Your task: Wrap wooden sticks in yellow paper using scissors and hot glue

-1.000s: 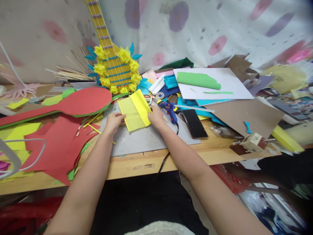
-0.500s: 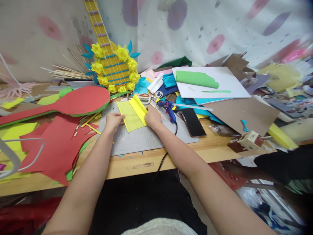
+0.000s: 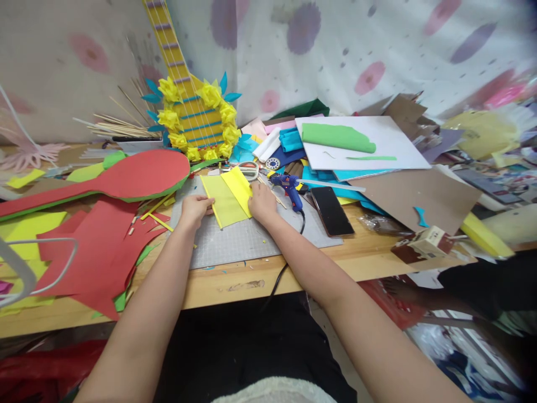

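Note:
A pale yellow sheet (image 3: pixel 225 202) lies on the grey cutting mat (image 3: pixel 222 252), with a narrow yellow strip along its left edge. My left hand (image 3: pixel 196 211) pinches that edge between thumb and fingers. Over the sheet's right side runs a brighter yellow crepe paper (image 3: pixel 237 187). My right hand (image 3: pixel 263 202) grips its right edge, the fingertips partly hidden behind the knuckles. Just right of this hand rests a blue glue gun (image 3: pixel 289 187) with a pale glue stick in its back. Its black cord (image 3: pixel 280 277) trails over the table's front edge.
A black phone (image 3: pixel 332 211) lies right of the glue gun. Behind the mat stands a yellow paper guitar (image 3: pixel 195 120) with paper flowers. Left are a red paddle-shaped piece (image 3: pixel 145 173) and red paper (image 3: pixel 94 246). A white board (image 3: pixel 403 143) carries green crepe paper (image 3: pixel 338 137).
The bright yellow crepe paper's far end, curled up before, now lies flatter and lower. Both hands stay at nearly the same spots, and the view has shifted very slightly.

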### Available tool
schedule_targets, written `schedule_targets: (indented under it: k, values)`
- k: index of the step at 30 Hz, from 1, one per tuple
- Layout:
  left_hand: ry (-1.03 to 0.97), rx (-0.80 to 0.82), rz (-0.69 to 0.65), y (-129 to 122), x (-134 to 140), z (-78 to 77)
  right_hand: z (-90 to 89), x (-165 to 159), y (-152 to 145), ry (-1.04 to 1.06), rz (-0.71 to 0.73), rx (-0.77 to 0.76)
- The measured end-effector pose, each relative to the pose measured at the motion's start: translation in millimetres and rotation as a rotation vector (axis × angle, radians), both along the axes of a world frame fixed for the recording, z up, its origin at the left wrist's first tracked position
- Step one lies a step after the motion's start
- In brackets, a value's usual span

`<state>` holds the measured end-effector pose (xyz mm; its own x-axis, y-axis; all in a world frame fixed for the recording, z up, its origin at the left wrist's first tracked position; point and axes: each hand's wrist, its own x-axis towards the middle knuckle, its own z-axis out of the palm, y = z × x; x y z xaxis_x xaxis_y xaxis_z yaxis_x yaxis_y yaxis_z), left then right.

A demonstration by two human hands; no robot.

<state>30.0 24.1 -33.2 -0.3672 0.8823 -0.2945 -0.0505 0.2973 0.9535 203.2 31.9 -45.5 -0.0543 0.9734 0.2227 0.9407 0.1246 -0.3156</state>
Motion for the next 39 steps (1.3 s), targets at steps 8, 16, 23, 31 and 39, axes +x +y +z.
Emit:
schedule_targets:
  k: [8, 16, 23, 31, 39]
  values:
    - [-0.037, 0.029, 0.029, -1.4, -9.1, -0.3, -3.4, -3.8, 10.1, 0.032, 0.135, 0.054]
    - [-0.053, 0.14, 0.102, 1.6, -12.3, -5.5, 6.8, -22.4, 35.4, 0.045, 0.142, 0.009]
    - [-0.058, 0.117, 0.119, 1.8, -18.2, -7.4, 11.9, -22.0, 60.2, -0.015, 0.159, 0.071]
    - [-0.104, 0.096, 0.107, 0.3, -20.5, -9.3, 22.7, -25.5, 91.7, -0.348, 0.179, -0.047]
    - [-0.157, 0.084, 0.12, -1.9, -17.1, -2.9, 41.7, -29.6, 81.4, -0.309, 0.069, -0.066]
